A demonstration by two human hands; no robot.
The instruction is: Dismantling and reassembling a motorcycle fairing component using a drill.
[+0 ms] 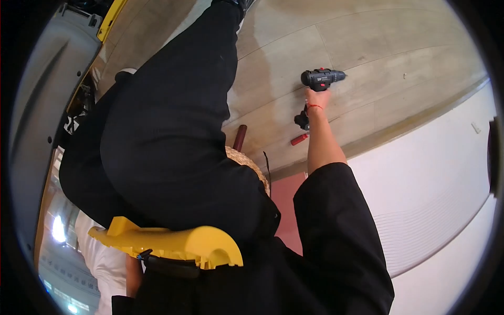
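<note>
Out to the right, my right hand (318,98) is wrapped around the grip of a black cordless drill (321,77) with small red details. The drill's chuck points right, and its battery base shows below my wrist. Whether the drill touches the floor, I cannot tell. Beside my forearm lies a screwdriver (300,139) with a red handle. A yellow plastic part (173,242) with a curved end and teeth along its lower edge rests across my lap. My left hand is not in the picture.
A dark red cylindrical handle (240,137) stands out beside a woven stool or basket (249,161) by my leg. Along the right runs a white panel (430,178). A large grey panel (52,79) stands at the left. Another person's white shirt (102,257) shows at lower left.
</note>
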